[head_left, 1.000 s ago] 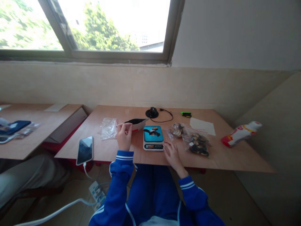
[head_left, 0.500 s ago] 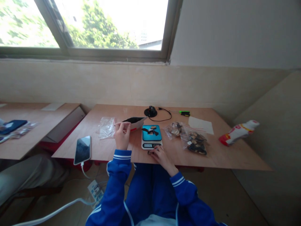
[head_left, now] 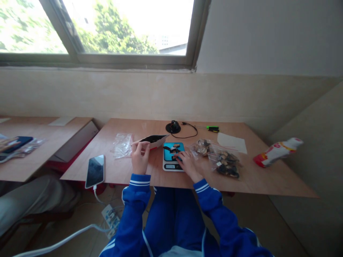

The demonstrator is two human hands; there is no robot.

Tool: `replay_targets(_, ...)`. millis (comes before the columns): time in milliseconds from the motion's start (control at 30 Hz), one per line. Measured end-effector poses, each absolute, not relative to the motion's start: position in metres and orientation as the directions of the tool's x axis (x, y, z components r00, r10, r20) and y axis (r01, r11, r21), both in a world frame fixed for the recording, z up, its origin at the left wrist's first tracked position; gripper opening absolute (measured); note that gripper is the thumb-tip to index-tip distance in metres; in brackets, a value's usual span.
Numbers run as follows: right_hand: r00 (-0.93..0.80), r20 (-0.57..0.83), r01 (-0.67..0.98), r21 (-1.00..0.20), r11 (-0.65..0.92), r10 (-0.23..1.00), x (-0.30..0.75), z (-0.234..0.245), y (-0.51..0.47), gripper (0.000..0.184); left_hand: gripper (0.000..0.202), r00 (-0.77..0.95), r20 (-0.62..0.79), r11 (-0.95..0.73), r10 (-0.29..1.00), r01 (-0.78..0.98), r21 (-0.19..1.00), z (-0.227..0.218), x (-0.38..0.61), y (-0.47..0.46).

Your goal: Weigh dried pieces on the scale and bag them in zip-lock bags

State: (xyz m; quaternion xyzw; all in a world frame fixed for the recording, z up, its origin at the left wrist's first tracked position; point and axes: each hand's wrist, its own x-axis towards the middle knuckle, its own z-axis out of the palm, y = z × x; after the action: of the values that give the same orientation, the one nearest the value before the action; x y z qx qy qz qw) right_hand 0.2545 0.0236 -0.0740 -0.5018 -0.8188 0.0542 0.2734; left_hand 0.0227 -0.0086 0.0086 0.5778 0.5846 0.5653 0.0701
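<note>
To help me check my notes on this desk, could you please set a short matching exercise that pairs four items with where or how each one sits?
Items:
1. smartphone
2. digital scale
3. white-and-red bottle
4. crumpled clear plastic bag

Positions:
A. lying on its side at the table's right end
B. under the fingers of the right hand
C. plugged into a white cable at the table's front edge
D. just left of the left hand, which holds a white pouch

Pairs: 1C, 2B, 3A, 4D

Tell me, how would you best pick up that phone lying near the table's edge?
Grip the smartphone by its two long edges, toward the far end, coming from above. It lies flat, and its slim, rectangular shape suits a pinch across the width. The white charging cable enters the near end, so keep clear of that end.
</note>
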Motion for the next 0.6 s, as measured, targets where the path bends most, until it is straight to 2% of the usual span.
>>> replay_targets(167, -0.156, 0.514, 0.612, -0.620, 0.492, 0.843, 0.261, -0.068, -0.013, 0.027, 0.016, -0.318, 0.586, -0.324, 0.745, 0.595, 0.736, 0.006, 0.026, -0.011)
replay_targets(233, -0.126, 0.528, 0.495, -0.700, 0.514, 0.840, 0.259, -0.045, -0.021, 0.024, 0.017, -0.312, 0.586, -0.327, 0.748, 0.594, 0.735, 0.005, 0.026, -0.013)
replay_targets(333, -0.161, 0.536, 0.337, -0.759, 0.557, 0.828, 0.249, 0.005, -0.016, 0.023, 0.017, -0.305, 0.585, -0.328, 0.751, 0.597, 0.732, 0.002, 0.027, -0.016)
replay_targets(400, -0.275, 0.536, 0.269, -0.754, 0.600, 0.798, 0.236, 0.035, -0.004, 0.024, 0.017, -0.296, 0.591, -0.332, 0.751, 0.604, 0.724, -0.001, 0.026, -0.019)
replay_targets(467, -0.454, 0.501, 0.268, -0.712, 0.649, 0.737, 0.221, 0.056, 0.011, 0.026, 0.017, -0.281, 0.597, -0.338, 0.751, 0.613, 0.714, -0.004, 0.026, -0.023)
replay_targets(533, -0.601, 0.453, 0.327, -0.612, 0.720, 0.658, 0.206, 0.067, 0.022, 0.028, 0.016, -0.266, 0.605, -0.348, 0.751, 0.619, 0.704, -0.007, 0.026, -0.026)
replay_targets(600, -0.706, 0.374, 0.421, -0.461, 0.781, 0.601, 0.194, 0.071, 0.030, 0.031, 0.015, -0.253, 0.610, -0.360, 0.750, 0.617, 0.699, -0.009, 0.025, -0.030)
